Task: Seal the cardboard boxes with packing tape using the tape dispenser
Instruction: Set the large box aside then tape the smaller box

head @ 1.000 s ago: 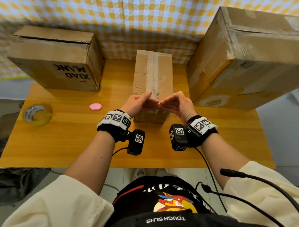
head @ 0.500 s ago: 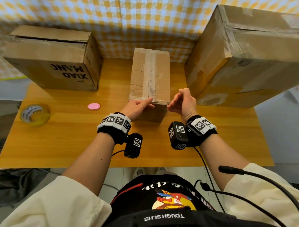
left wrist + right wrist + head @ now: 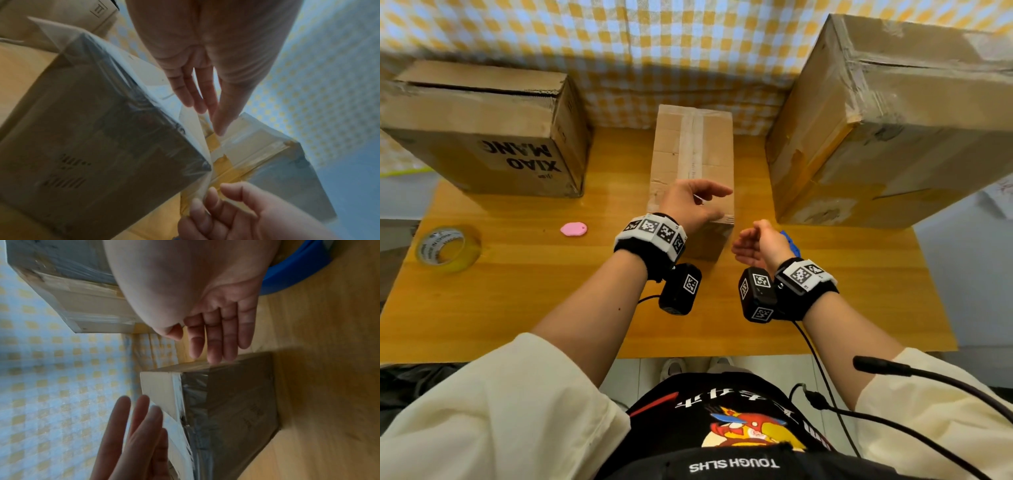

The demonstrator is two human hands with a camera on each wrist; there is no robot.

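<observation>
Both hands off taped middle box [image 3: 693,161] since 0.5 s ago: left hand [image 3: 693,205] hovers spread over near end; right hand [image 3: 758,245] relaxed, empty, beside it, by blue dispenser [image 3: 791,241]. Box looks sealed; another likely next.

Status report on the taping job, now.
Left hand open over small box, holding nothing. Right hand open beside it, empty. Box top already taped. Blue dispenser behind right hand; nothing blocking.

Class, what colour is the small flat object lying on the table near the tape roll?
Pink; the head view shows it best.
</observation>
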